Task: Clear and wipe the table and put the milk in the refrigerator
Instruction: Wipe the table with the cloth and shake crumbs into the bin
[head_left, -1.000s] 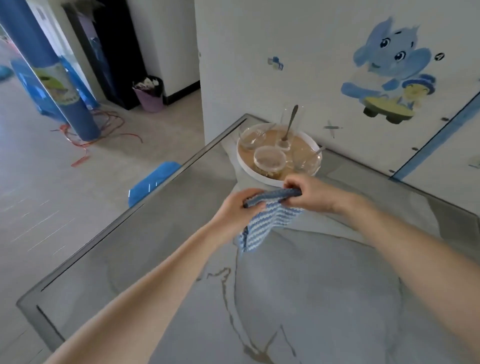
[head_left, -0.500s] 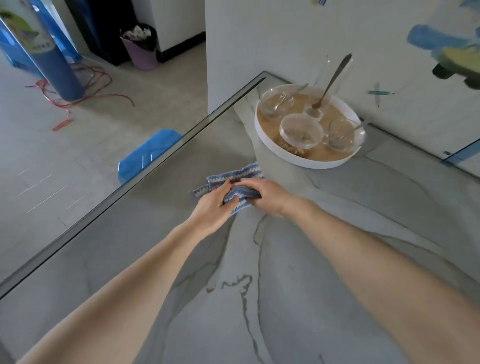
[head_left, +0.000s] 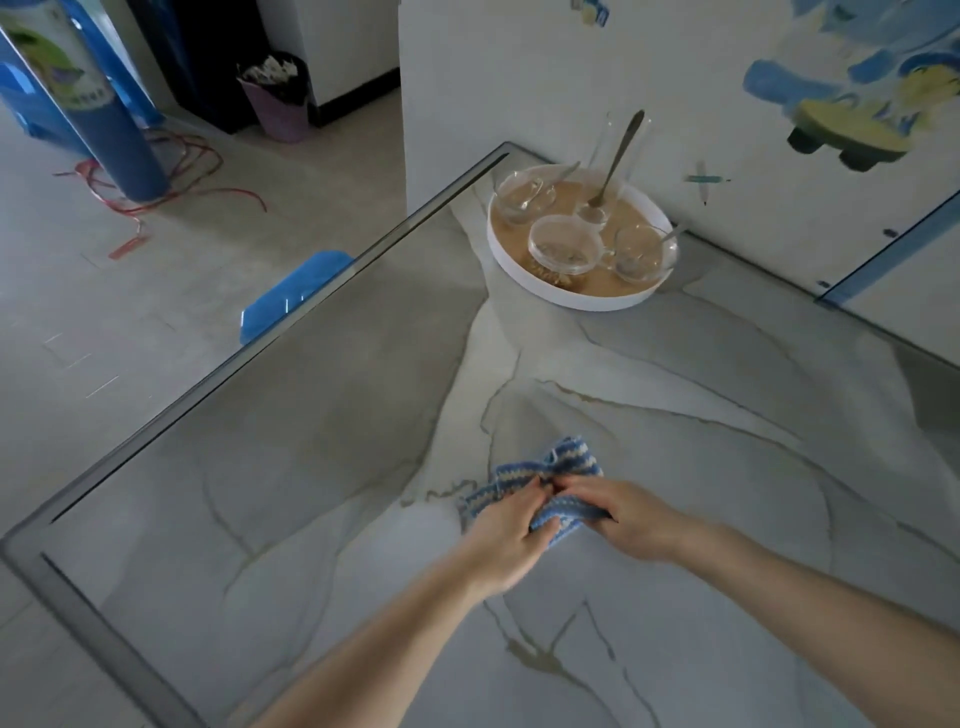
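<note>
Since the earlier frames, cloth (head_left: 563, 462) and both hands have come toward the near side of the table (head_left: 311, 467). The cloth now lies on the surface, well apart from the tray (head_left: 571, 304) it was just beside.

Cloth: blue and white striped knit, bunched. It sits on the grey veined tabletop, right of centre. Long axis runs roughly from near-left to far-right, and the free striped edge points to the far right. Its near end is hidden under the hands.

Left hand (head_left: 506, 540): lies on the near-left part of the cloth, fingers curled into the fabric and gripping it.

Right hand (head_left: 618, 519): on the near-right part, fingertips pinching a fold where they meet the left hand's fingers. Both forearms reach in from the near edge.

Tray: round and white with a brown inside, at the far end of the table against the wall. It holds three clear bowls (head_left: 563, 244) and a tall clear glass with a spoon (head_left: 615, 156) leaning in it, handle tilted to the far right.

Beyond the table's left edge: a blue seat (head_left: 291, 296), a purple bin (head_left: 278, 98), a blue pillar (head_left: 88, 104) and red cord (head_left: 171, 192) on the floor. A cartoon sticker (head_left: 857, 88) is on the far wall.
</note>
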